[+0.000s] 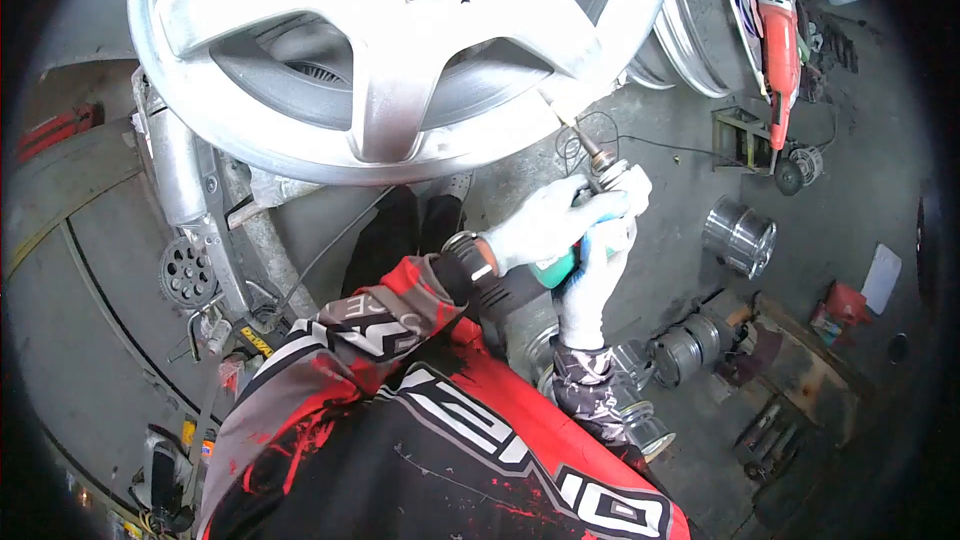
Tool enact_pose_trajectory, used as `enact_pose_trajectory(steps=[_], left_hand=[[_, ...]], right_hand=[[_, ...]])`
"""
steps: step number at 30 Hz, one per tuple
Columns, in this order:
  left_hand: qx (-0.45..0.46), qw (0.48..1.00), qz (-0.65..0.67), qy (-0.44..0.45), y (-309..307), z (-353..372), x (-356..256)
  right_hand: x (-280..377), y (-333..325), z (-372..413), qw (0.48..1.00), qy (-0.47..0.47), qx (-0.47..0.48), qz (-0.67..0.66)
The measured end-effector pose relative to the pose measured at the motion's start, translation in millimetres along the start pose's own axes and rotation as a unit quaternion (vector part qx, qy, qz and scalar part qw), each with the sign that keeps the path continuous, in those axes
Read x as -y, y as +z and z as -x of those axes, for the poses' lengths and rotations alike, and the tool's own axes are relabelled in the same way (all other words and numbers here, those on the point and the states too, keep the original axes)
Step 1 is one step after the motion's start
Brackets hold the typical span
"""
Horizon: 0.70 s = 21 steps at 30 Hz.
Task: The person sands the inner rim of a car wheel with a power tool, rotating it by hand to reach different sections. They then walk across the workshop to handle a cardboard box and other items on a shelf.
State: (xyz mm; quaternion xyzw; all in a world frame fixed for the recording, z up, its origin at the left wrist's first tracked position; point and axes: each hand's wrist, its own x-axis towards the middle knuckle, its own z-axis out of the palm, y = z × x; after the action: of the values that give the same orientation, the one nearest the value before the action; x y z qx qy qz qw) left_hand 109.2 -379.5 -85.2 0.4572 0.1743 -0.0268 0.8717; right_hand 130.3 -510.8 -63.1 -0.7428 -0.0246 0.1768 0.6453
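Both my hands wear whitish gloves and are wrapped round a green power tool (553,268) with a metal front end. My left hand (545,223) grips it from the left side, with a dark watch at the wrist. On the right side, my right hand (603,255) closes round the body and front of the tool. The tool's thin tip points up and left at the lower right rim of a large silver wheel (390,90). Whether the tip touches the rim cannot be made out.
A red grinder (780,50) with a purple disc hangs at the upper right. Metal cylinders (740,237) and a worn bench (815,375) stand at the right. A metal machine frame (185,175) and a toothed wheel (188,272) are at the left. Cables cross the floor.
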Motion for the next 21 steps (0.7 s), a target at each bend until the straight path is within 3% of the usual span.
enact_pose_trajectory(steps=[4,6,7,8,10,12,14,17,18,20,21], left_hand=[[-0.006,0.999,0.015,0.044,-8.3,29.1,4.2],[-0.024,0.991,-0.078,0.106,-15.1,39.9,14.8],[-0.032,0.935,-0.266,0.232,-22.1,45.8,18.3],[-0.031,0.935,-0.267,0.231,-21.7,49.3,21.3],[-0.067,0.996,-0.053,-0.031,-19.2,57.9,8.1],[-0.071,0.991,-0.109,-0.021,-22.1,63.0,11.8],[-0.054,0.973,-0.210,0.075,-21.8,62.5,21.6],[-0.064,0.973,-0.184,0.120,-10.5,47.6,14.9],[-0.067,0.973,-0.181,0.123,-7.1,37.7,14.6],[-0.027,0.994,-0.049,0.094,-1.6,16.2,13.4],[-0.012,1.000,0.009,0.006,3.0,14.2,-9.2]], right_hand=[[-11.3,2.3,25.4,0.999,0.008,0.020,0.040],[-14.5,8.4,38.9,0.999,0.024,0.028,-0.007],[-18.4,9.1,43.0,0.999,0.025,0.035,0.010],[-20.6,9.5,46.8,0.998,0.026,0.041,0.027],[-21.4,11.1,50.7,0.997,0.038,0.051,0.035],[-24.6,11.1,51.2,0.995,0.075,0.067,0.008],[-18.9,10.1,50.5,0.994,0.075,0.072,0.016],[-17.2,3.2,37.3,0.998,0.047,0.046,-0.013],[-12.6,2.6,30.4,0.998,0.045,0.049,-0.010],[-1.5,-0.3,13.7,0.999,0.036,0.035,-0.014],[-7.4,-9.0,3.5,0.999,0.010,0.037,-0.006]])
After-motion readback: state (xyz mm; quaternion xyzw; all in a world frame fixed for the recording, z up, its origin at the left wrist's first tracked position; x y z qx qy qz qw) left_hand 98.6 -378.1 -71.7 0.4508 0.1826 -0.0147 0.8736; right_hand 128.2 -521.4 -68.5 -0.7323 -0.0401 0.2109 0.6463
